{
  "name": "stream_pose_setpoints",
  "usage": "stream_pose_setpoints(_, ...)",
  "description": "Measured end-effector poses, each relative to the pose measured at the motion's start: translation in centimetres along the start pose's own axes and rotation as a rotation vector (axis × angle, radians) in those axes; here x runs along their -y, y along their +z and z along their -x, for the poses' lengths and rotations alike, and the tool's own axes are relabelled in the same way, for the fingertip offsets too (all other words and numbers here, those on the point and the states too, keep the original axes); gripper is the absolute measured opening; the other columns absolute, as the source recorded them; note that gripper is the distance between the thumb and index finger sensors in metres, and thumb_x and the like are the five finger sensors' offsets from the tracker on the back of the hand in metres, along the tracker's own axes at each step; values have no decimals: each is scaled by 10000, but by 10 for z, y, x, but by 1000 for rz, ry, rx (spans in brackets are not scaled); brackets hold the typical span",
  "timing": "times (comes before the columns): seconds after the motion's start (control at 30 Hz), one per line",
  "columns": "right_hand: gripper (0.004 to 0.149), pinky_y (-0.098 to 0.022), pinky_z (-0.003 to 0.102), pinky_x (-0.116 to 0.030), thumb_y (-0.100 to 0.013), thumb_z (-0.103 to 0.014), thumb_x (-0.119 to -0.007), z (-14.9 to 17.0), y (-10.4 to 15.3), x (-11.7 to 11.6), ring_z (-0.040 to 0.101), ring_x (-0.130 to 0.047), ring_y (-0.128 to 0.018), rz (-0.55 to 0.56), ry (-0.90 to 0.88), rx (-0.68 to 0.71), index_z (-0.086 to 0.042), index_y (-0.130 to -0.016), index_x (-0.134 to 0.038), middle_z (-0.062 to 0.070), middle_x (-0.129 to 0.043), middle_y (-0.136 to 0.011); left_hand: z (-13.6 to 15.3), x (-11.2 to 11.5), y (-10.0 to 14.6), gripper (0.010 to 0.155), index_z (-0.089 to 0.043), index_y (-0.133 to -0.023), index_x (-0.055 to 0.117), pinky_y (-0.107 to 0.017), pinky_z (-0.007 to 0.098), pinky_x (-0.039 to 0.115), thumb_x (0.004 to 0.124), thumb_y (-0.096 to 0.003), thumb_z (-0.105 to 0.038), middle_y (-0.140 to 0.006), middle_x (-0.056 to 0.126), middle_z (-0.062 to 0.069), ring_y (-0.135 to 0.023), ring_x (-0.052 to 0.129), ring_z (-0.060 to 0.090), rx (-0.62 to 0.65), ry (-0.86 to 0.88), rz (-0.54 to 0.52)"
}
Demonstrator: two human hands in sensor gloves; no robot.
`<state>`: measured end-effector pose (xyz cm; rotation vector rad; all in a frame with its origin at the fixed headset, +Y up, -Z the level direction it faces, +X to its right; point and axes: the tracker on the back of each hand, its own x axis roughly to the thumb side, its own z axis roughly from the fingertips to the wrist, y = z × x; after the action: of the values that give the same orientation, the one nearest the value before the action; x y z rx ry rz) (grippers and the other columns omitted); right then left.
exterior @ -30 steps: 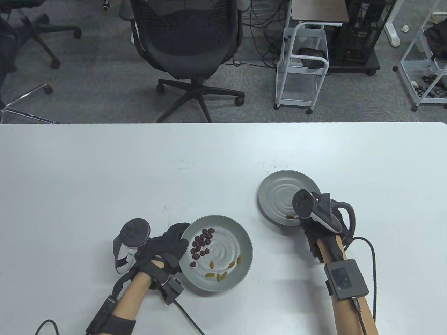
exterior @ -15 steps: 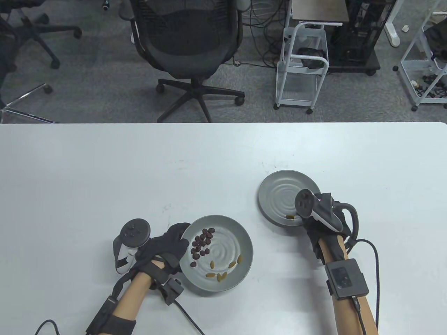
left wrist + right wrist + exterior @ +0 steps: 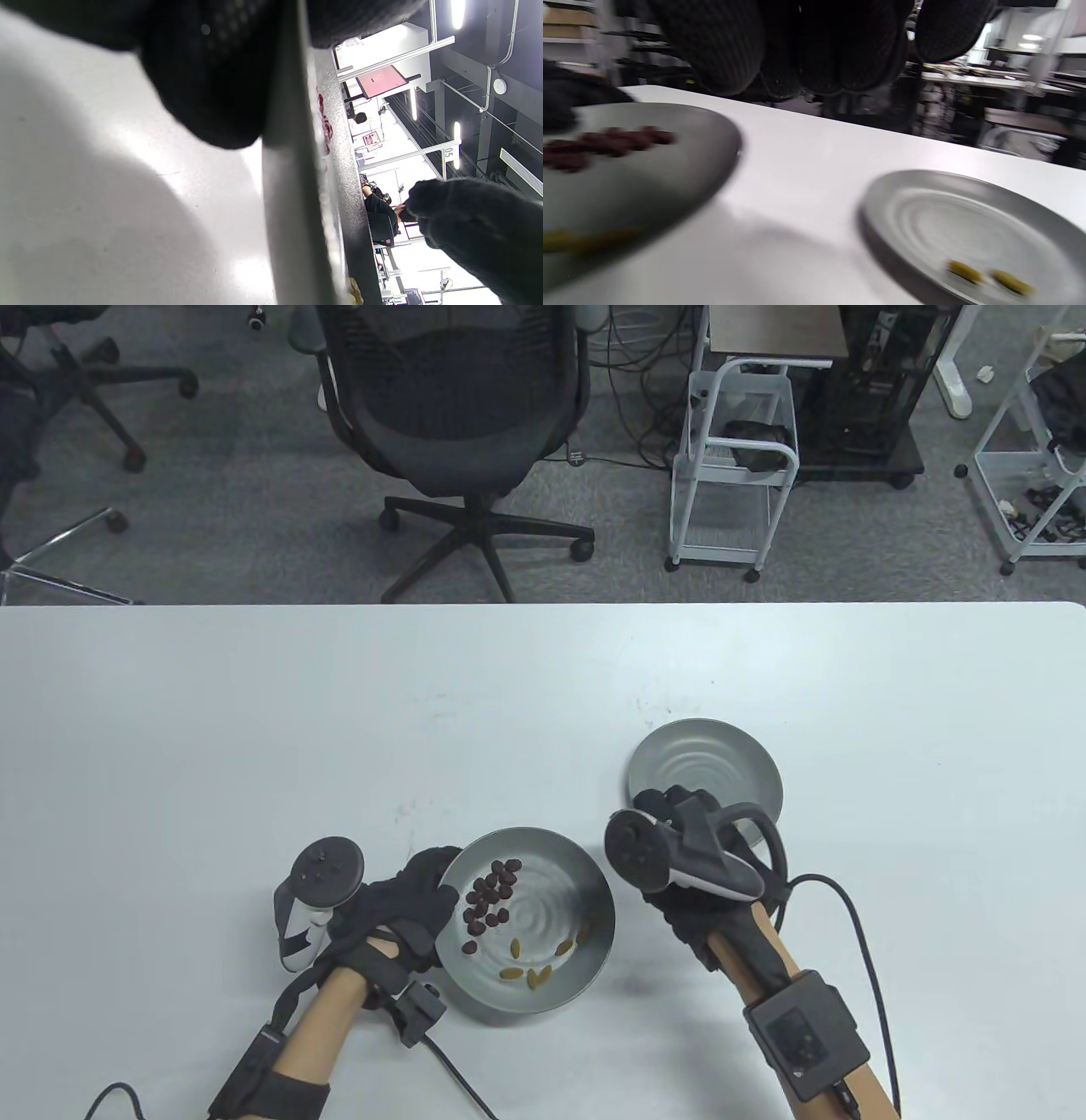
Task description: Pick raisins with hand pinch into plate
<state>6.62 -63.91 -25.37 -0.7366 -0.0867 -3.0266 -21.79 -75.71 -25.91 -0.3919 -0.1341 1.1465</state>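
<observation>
since the earlier frames the right hand (image 3: 679, 857) has left the smaller plate (image 3: 730, 755) and swung across toward the larger plate (image 3: 585, 865); it now hangs over the desk (image 3: 254, 712) in the gap between the two. the left hand (image 3: 399, 908) has not shifted and grips the near-left rim of the larger plate, which sits tilted.

right hand: in the right wrist view its fingers (image 3: 721, 46) hang bunched close together with nothing visible between them; whether the tips touch cannot be told.

task items: the golden raisins (image 3: 534, 963) lie scattered in the low near part of the larger plate, beside a cluster of dark red pieces (image 3: 488, 899). two delivered raisins (image 3: 988, 277) lie in the smaller plate, seen only in the right wrist view.

handling, as judged: the raisins look light, soft and slightly tacky, so likely to cling to glove fabric. each should be taken across its narrow waist between thumb and forefinger tips, with light pressure. the loose ones at the edge of the scatter are the easier picks.
</observation>
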Motion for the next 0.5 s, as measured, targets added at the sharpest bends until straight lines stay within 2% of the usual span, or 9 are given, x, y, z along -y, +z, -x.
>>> stream_pose_setpoints(0.2, 507, -687, 644, -647, -509, -407, -823, -58, 6, -8, 334, -846, -694, -12, 35, 209, -194, -967, -790, 106, -815, -868, 0, 0, 0, 578, -166, -1024, 635, -51, 321, 913, 745, -476, -314, -787, 972, 130, -138, 1037, 203, 2, -3, 4)
stream_pose_setpoints(0.27, 512, -698, 646, -635, -505, -402, -836, -68, 6, -15, 333, -837, -713, -69, 83, 225, -203, -973, -784, 105, -801, -886, 0, 0, 0, 578, -166, -1025, 635, -50, 321, 913, 745, -477, -314, -788, 971, 128, -138, 1037, 203, 4, -3, 5)
stream_pose_setpoints(0.5, 533, -710, 655, -609, -506, -405, -847, -69, 2, -28, 345, -808, -748, -225, 172, 166, -195, -988, -762, 118, -762, -924, 1, 0, 0, 580, -161, -1026, 627, -52, 321, 912, 738, -477, -311, -790, 966, 132, -140, 1035, 202, 3, -3, 7)
